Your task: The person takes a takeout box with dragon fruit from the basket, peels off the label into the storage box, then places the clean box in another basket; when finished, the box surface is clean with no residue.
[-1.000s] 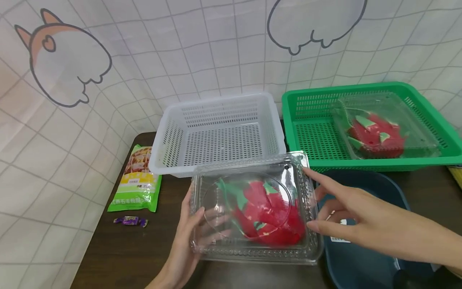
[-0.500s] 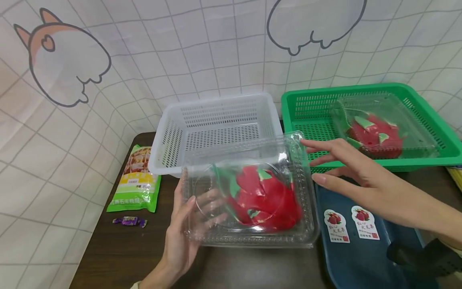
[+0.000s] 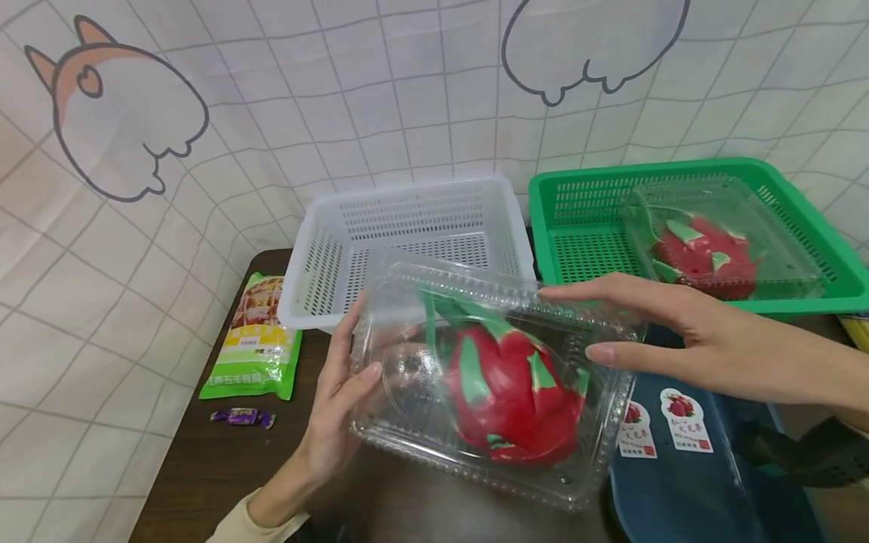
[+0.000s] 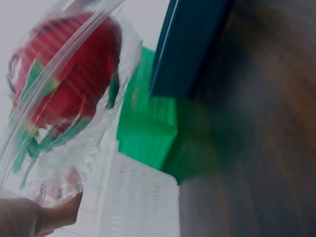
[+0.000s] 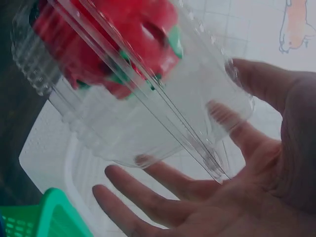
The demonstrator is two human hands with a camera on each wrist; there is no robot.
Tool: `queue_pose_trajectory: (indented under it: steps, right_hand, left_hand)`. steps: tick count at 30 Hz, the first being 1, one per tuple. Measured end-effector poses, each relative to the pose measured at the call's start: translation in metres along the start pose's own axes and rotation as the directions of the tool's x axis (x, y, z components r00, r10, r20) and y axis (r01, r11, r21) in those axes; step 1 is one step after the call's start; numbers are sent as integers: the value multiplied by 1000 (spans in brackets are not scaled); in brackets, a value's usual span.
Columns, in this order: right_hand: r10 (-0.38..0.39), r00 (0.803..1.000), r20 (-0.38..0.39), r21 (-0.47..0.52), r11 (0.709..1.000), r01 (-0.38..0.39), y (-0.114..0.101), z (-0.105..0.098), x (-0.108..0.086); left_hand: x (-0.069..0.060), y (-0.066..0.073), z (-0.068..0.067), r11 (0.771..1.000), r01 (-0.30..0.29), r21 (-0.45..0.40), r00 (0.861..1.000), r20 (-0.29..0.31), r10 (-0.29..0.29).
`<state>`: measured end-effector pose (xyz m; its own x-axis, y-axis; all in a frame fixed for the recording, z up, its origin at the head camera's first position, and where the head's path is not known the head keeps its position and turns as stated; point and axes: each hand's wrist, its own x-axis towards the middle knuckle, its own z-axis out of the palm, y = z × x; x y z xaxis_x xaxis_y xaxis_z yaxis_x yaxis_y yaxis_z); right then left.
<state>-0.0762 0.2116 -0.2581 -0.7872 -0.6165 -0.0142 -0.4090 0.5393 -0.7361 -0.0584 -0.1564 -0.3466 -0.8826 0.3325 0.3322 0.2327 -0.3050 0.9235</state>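
Note:
A clear plastic clamshell box (image 3: 410, 411) is held up in front of me, tilted, with a red dragon fruit (image 3: 519, 396) with green scales inside. My left hand (image 3: 331, 422) grips its left edge, thumb on the near face and fingers behind. At the upper right corner is my right hand (image 3: 686, 332). In the right wrist view that corner sits between the thumb (image 5: 264, 81) and spread fingers (image 5: 148, 197), which hold it lightly. The box appears closed. Below the right hand lies a blue tray (image 3: 686, 494) with dragon fruit stickers (image 3: 687, 418).
Behind the box stands a white basket (image 3: 299, 294). To its right, a green basket (image 3: 584, 245) holds another clamshell box (image 3: 794, 264) with a dragon fruit. A green-yellow food packet (image 3: 254, 343) and a purple wrapped candy (image 3: 243, 416) lie at the left on the dark table (image 3: 204, 483).
The clamshell box has risen slightly and turned clockwise. My right hand has shifted from its right edge to its upper right corner, uncovering the stickers on the blue tray.

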Motion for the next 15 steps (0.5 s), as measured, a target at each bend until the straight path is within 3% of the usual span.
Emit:
queue_pose_trajectory:
  steps: [8,12,15]
  right_hand:
    - [-16,992,123,45,999,11,-7,-7,15]
    - [-16,984,178,126,992,-6,-6,0,19]
    - [-27,980,196,174,985,-8,-3,12,20]
  left_hand:
    - [15,3,-6,999,21,24,994,107,-24]
    - [20,8,-12,990,37,138,989,140,-57]
    - [21,16,-17,967,46,249,983,161,-88]
